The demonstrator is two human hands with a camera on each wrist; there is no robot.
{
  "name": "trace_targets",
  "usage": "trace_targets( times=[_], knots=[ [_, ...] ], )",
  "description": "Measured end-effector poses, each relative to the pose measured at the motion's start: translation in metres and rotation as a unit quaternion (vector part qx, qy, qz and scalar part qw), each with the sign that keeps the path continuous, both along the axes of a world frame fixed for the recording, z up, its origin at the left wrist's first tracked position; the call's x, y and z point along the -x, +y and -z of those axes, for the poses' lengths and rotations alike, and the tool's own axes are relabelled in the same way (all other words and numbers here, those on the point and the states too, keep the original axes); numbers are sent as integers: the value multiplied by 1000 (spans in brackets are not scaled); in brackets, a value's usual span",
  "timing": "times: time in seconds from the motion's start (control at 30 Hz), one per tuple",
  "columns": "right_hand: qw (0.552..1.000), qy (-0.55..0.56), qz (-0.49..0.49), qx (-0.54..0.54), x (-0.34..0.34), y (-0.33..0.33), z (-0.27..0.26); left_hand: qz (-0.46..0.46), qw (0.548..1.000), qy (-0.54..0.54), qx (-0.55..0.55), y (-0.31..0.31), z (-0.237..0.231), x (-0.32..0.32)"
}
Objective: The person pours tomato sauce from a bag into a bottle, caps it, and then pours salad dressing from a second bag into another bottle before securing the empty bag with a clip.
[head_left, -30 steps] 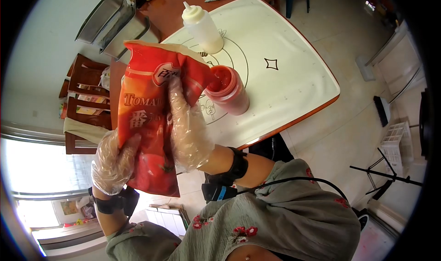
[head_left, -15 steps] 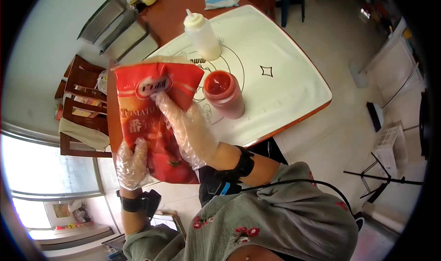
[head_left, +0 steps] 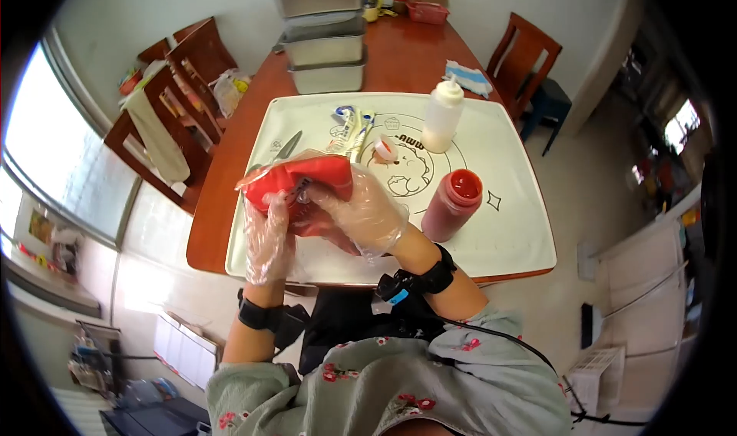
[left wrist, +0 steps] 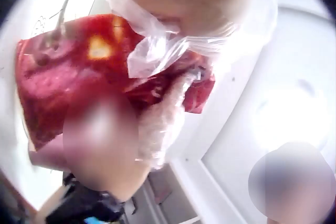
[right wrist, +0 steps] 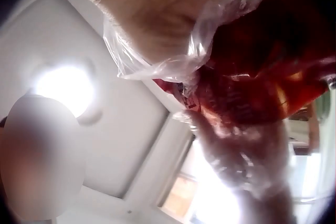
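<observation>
Both hands wear clear plastic gloves and hold the red tomato pouch [head_left: 318,173] over the near left of the white mat [head_left: 507,253]. The left hand [head_left: 269,244] grips its left side, and the right hand [head_left: 368,213] pinches it from the right. The thumbs come close together near the pouch's middle. Folds of the pouch show between the hands in the left wrist view, where its red film [left wrist: 58,77] spreads out flat. To the right stands an uncapped bottle of red sauce [head_left: 449,209], and behind that a capped, clear squeeze bottle [head_left: 443,117].
A red-and-white cap [head_left: 385,149], small packets [head_left: 355,129] and a pointed metal blade [head_left: 289,145] lie on the mat. Stacked metal containers [head_left: 328,52] stand at the back left of the table. A striped cloth [head_left: 468,78] lies at the back right.
The head view has swung toward the table's far side. The pouch, upright with its printed face showing before, is now lower and tilted, seen mostly from its top end, with both hands still on it.
</observation>
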State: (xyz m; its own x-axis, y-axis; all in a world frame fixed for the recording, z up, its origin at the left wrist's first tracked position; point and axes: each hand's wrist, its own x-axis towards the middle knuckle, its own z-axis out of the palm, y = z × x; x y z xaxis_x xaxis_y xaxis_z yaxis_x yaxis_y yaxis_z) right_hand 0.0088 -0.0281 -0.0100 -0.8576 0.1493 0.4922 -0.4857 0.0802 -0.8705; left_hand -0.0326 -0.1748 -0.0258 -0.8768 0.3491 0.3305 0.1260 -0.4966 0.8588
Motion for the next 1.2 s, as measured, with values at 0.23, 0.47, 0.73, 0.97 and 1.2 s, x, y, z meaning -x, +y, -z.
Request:
trace_targets(
  times=[0.23,0.47,0.73,0.97,1.2],
  knots=[
    [996,-35,-13,-75,-5,0,-11,38,999,5,-18,-16,-21,22],
    [996,-12,4,-90,-10,6,-12,-19,977,139,161,-21,-50,25],
    [991,-6,-8,-136,-9,9,-13,-125,803,503,293,-24,-92,23],
    [962,87,53,-253,-17,7,-33,-182,804,509,246,-25,-115,19],
    [963,34,101,-248,-21,0,22,-201,812,480,264,-22,-92,40]
  ],
)
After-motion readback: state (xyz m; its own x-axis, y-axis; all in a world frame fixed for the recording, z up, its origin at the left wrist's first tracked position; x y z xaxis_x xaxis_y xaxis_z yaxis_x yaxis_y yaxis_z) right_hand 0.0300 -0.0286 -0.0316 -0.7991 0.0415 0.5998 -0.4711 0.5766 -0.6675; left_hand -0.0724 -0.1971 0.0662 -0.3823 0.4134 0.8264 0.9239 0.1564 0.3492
